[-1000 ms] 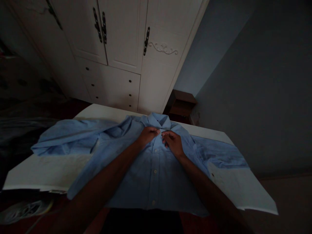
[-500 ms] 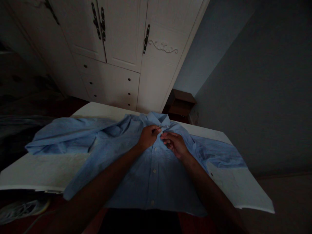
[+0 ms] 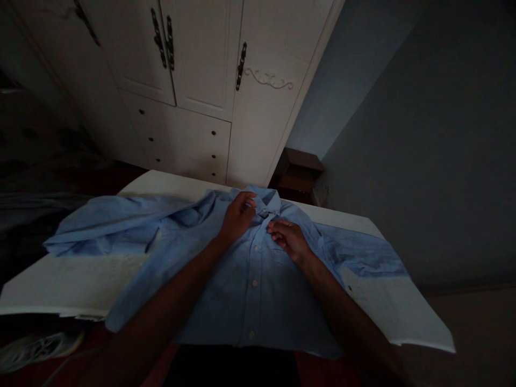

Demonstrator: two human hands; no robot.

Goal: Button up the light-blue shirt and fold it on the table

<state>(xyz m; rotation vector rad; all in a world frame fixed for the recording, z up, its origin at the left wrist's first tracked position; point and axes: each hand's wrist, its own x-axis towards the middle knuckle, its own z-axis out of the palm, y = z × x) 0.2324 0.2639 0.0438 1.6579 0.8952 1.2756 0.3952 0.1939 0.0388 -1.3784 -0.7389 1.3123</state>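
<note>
A light blue button-up shirt (image 3: 245, 290) lies front-up on a white table (image 3: 72, 285), sleeves spread to both sides. My left hand (image 3: 237, 217) is at the collar (image 3: 268, 200), its fingers curled and pinching the left collar flap. My right hand (image 3: 288, 239) rests just below the collar on the button placket, fingers bent and pinching the cloth near the top button. Several white buttons run down the shirt's front towards me.
A white wardrobe (image 3: 201, 80) with dark handles and small drawers stands behind the table. A brown wooden stand (image 3: 300, 172) sits in the corner by a grey-blue wall. Dark bedding (image 3: 36, 199) lies to the left. A shoe (image 3: 36, 346) is on the floor at lower left.
My left hand has moved up from the top button to the collar flap. My right hand has stayed by the placket, shifting slightly down.
</note>
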